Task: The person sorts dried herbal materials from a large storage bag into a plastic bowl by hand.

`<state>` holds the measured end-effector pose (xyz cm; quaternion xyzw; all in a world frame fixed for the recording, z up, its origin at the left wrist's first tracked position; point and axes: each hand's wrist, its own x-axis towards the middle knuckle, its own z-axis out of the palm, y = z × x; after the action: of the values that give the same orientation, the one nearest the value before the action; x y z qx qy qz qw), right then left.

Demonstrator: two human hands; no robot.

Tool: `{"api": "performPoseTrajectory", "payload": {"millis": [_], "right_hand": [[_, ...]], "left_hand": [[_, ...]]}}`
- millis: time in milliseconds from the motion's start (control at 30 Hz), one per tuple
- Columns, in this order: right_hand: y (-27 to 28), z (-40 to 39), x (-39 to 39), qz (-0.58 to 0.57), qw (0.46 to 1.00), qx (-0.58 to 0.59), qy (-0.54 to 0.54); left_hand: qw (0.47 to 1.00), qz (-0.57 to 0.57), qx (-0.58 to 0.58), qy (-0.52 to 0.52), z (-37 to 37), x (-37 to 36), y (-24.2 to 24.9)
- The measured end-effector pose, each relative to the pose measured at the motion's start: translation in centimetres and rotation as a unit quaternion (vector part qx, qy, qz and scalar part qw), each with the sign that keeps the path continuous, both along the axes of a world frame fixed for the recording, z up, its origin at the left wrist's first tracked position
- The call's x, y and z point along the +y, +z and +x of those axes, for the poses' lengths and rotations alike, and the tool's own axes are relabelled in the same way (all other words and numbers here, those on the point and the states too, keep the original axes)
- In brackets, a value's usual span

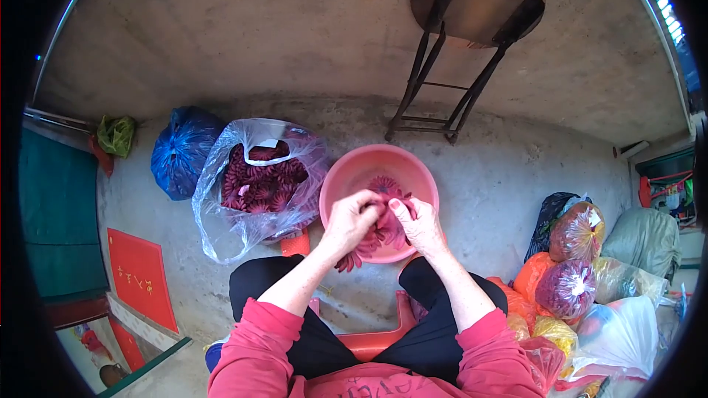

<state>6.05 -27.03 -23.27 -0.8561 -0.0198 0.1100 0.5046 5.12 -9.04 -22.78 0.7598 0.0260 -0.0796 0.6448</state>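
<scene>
Over the pink basin, my left hand and my right hand are close together, fingers pinched. Between them is a dark pink, many-petalled piece that looks like an artificial flower; my fingers partly hide it. More of the same dark red petals hang below my left hand, over the basin's near rim. Another petalled piece shows inside the basin just beyond my fingertips. Left of the basin, a clear plastic bag stands open, filled with similar dark red petalled pieces.
A tied blue bag sits behind the clear one. A folding stool leans on the wall. Several filled bags, among them a white one, are piled at the right. A red sheet is at the left, and a red plastic seat is beneath me.
</scene>
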Motion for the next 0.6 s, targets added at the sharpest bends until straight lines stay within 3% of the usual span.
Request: {"api": "performPoseTrajectory", "payload": {"millis": [67, 200, 233, 400, 533, 600], "right_hand": [[0.1, 0.0, -0.3, -0.008, 1.000, 0.013, 0.018], [1.7, 0.9, -0.6, 0.290, 0.949, 0.104, -0.060], [1.5, 0.9, -0.7, 0.290, 0.949, 0.104, -0.061], [-0.5, 0.7, -1.1, 0.150, 0.988, 0.020, -0.004], [0.0, 0.5, -0.6, -0.076, 0.997, -0.022, -0.006], [0.7, 0.2, 0.1, -0.066, 0.997, -0.024, -0.003]], "left_hand": [[0.999, 0.014, 0.050, -0.009, -0.1, 0.5, -0.6], [0.990, 0.140, 0.004, -0.024, -0.1, 1.3, -1.7], [0.990, 0.139, 0.004, -0.025, 0.0, 1.2, -1.4], [0.999, -0.003, 0.039, 0.004, 0.3, 1.2, 0.6], [0.959, -0.180, 0.210, -0.058, 0.2, 0.8, 1.5], [0.963, -0.172, 0.199, -0.058, -0.3, 0.0, 0.9]]}}
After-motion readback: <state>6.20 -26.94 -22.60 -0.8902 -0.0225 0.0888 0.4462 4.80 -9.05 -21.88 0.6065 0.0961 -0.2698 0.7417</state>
